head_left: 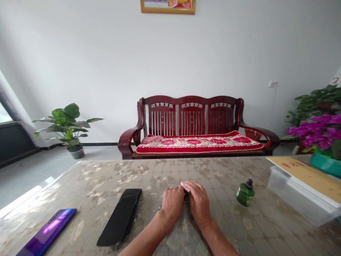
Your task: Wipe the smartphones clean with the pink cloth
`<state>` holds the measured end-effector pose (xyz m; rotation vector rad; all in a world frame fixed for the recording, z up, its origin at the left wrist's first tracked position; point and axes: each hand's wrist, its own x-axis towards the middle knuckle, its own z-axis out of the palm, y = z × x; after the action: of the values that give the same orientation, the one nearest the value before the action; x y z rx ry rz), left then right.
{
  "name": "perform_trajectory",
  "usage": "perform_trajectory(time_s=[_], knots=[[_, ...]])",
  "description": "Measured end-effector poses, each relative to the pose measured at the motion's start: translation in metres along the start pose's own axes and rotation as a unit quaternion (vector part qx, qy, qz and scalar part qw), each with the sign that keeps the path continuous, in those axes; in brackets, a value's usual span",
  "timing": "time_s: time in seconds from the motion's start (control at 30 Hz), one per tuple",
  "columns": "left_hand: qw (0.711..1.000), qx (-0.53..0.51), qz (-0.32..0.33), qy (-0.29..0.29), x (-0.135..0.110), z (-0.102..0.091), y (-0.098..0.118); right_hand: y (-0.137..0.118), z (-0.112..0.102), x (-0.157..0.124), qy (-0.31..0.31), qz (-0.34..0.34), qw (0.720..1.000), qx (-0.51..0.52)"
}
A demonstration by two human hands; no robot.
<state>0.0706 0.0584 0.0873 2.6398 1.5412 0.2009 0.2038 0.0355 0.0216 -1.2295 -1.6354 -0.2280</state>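
The left forearm (pixel 149 233) and the right forearm (pixel 217 239), both bare, are reaching forward from the lower edge of the view and converging toward the centre. The left hand (pixel 172 202) and the right hand (pixel 198 201) are lying side by side, palms facing down, inner edges meeting. The fingers are curling loosely forward; whether either grip is closing on anything cannot be told.

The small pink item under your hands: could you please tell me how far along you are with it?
Nothing looks finished yet. In hand: the left hand and right hand rest together over the small pink item, mostly hidden. Left untouched: the green bottle, cap on, to the right; the black phone and purple phone lying to the left.
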Motion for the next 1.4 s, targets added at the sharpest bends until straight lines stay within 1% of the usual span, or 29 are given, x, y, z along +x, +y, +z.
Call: perform_trajectory(time_s=[0.1, 0.23, 0.37, 0.43, 0.5, 0.63, 0.77, 0.87, 0.93, 1.0, 1.1, 1.2, 1.3, 1.4], knots=[[1.0, -0.007, -0.012, 0.005, 0.002, 0.0, 0.002, 0.005, 0.002, 0.0, 0.022, 0.036, 0.999, 0.01], [0.999, -0.017, -0.029, 0.014, -0.004, -0.003, -0.001, 0.013, 0.004, 0.0, 0.062, 0.094, 0.993, 0.019], [0.997, -0.042, -0.051, 0.039, -0.01, -0.005, -0.008, 0.01, 0.004, 0.004, 0.09, 0.11, 0.989, 0.044], [0.994, -0.066, -0.049, 0.067, -0.012, -0.002, -0.011, 0.003, 0.002, 0.008, 0.093, 0.104, 0.989, 0.056], [0.99, -0.09, -0.033, 0.101, -0.015, 0.004, -0.014, -0.005, -0.001, 0.013, 0.096, 0.083, 0.99, 0.064], [0.971, -0.144, 0.0, 0.192, -0.021, 0.018, -0.021, -0.017, -0.006, 0.019, 0.084, 0.039, 0.993, 0.068], [0.949, -0.183, 0.007, 0.258, -0.026, 0.025, -0.029, -0.015, -0.007, 0.017, 0.081, 0.04, 0.995, 0.049], [0.936, -0.186, 0.024, 0.299, -0.027, 0.027, -0.034, -0.015, -0.007, 0.016, 0.086, 0.044, 0.995, 0.03], [0.929, -0.179, 0.043, 0.322, -0.028, 0.029, -0.036, -0.02, -0.009, 0.018, 0.085, 0.037, 0.995, 0.03], [0.924, -0.176, 0.05, 0.334, -0.029, 0.033, -0.037, -0.027, -0.011, 0.022, 0.08, 0.022, 0.996, 0.035], [0.922, -0.188, 0.029, 0.336, -0.029, 0.039, -0.039, -0.035, -0.014, 0.025, 0.065, 0.001, 0.997, 0.036], [0.919, -0.21, 0.001, 0.333, -0.029, 0.043, -0.042, -0.031, -0.013, 0.023, 0.06, 0.006, 0.998, 0.031], [0.913, -0.23, -0.02, 0.335, -0.029, 0.043, -0.045, -0.023, -0.012, 0.019, 0.063, 0.02, 0.998, 0.024], [0.911, -0.242, -0.023, 0.332, -0.03, 0.043, -0.045, -0.025, -0.012, 0.02, 0.063, 0.013, 0.998, 0.023]])
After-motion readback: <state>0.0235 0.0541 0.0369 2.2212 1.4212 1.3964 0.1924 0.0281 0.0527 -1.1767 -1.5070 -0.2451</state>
